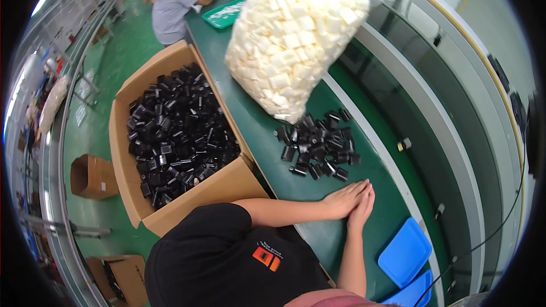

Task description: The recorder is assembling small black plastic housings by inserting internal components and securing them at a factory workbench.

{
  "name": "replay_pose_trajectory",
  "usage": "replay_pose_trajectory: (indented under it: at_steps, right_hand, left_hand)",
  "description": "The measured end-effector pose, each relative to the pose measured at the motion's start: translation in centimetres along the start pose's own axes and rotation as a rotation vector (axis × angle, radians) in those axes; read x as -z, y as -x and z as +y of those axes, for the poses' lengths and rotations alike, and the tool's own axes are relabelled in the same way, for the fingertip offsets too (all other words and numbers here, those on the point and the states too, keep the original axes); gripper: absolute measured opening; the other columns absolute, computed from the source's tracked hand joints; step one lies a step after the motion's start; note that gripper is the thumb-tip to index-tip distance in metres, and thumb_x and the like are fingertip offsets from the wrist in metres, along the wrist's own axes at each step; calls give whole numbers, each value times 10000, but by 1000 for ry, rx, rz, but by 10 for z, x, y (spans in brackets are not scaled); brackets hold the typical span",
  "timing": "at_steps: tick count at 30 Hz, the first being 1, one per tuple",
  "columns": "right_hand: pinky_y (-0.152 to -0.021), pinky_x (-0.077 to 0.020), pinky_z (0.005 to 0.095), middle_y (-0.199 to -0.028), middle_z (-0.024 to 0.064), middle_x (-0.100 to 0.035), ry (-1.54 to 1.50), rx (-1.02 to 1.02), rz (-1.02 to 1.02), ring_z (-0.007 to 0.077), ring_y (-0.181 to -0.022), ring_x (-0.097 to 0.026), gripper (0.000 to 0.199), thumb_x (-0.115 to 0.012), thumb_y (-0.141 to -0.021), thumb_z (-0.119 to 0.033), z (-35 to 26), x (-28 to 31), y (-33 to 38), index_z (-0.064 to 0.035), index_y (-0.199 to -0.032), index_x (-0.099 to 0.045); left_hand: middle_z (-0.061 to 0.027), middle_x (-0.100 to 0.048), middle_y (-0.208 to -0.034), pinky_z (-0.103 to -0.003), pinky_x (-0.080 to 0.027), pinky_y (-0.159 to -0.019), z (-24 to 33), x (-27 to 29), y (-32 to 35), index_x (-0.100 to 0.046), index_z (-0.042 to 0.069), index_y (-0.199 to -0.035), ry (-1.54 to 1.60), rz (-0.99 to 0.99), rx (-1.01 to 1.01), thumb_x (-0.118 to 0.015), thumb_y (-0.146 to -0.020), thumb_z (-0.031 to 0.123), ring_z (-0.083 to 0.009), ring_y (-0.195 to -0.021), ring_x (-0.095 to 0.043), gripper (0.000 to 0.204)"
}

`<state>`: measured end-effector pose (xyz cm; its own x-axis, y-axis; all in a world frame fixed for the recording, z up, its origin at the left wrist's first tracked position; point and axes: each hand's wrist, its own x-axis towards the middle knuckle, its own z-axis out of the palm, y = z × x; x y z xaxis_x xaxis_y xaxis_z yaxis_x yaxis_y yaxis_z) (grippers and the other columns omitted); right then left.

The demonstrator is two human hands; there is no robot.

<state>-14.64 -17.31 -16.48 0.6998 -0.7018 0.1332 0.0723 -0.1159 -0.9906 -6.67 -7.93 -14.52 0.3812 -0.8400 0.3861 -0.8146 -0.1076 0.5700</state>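
Observation:
My hands meet on the green work table, just in front of a loose pile of small black plastic caps (318,145). My left hand (343,200), its forearm reaching in from the left, lies with outstretched fingers against my right hand (362,209). The right fingers are also straight, and the fingertips of both hands come together. No object shows in either hand, though the space between the palms is hidden. Behind the pile stands a large clear plastic bag (290,45) full of cream-white foam-like blocks.
At the table's left stands an open cardboard box (193,193) full of black caps. Blue trays (405,253) lie at the near right. A green tray (224,13) with white pieces sits farther back, by a seated person (173,11). Smaller cartons (94,177) stand on the floor.

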Motion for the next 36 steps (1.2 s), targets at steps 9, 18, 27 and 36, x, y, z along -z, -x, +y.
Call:
replay_pose_trajectory:
  at_steps: [9,18,27,36]
  right_hand:
    - [-1019,-432,329,-1237,149,-608,-86,-61,435,210,-1162,-566,417,-390,-1060,-279,-22,-34,-7,32,-1281,-556]
    - [-1069,-421,367,-1282,166,-576,-957,-215,587,241,-1211,-544,366,-475,-1018,-200,-17,-15,-8,61,-1266,-539]
    - [-1089,-413,416,-1295,161,-568,-1484,-357,456,285,-1239,-525,340,-471,-1006,-193,-22,20,1,32,-1250,-542]
    - [-1017,-459,392,-1243,121,-584,-1871,-230,239,272,-1164,-586,346,-317,-1029,-213,-4,17,11,-38,-1269,-494]
  left_hand:
    - [-228,-592,-1291,-397,-466,-1006,-8,-12,-39,-546,-24,-1298,575,105,188,-515,-920,73,-368,-1167,-586,392]
    - [-290,-534,-1322,-428,-432,-1085,11,-39,-65,-454,-140,-1327,1640,494,715,-393,-930,57,-358,-1228,-551,447]
    - [-221,-656,-1085,-385,-529,-928,51,-27,-69,-566,-92,-1143,1546,469,587,-444,-940,53,-286,-998,-657,278]
    - [-150,-689,-879,-282,-519,-720,77,-28,-75,-626,-30,-872,1230,26,391,-452,-858,-36,-221,-875,-674,174]
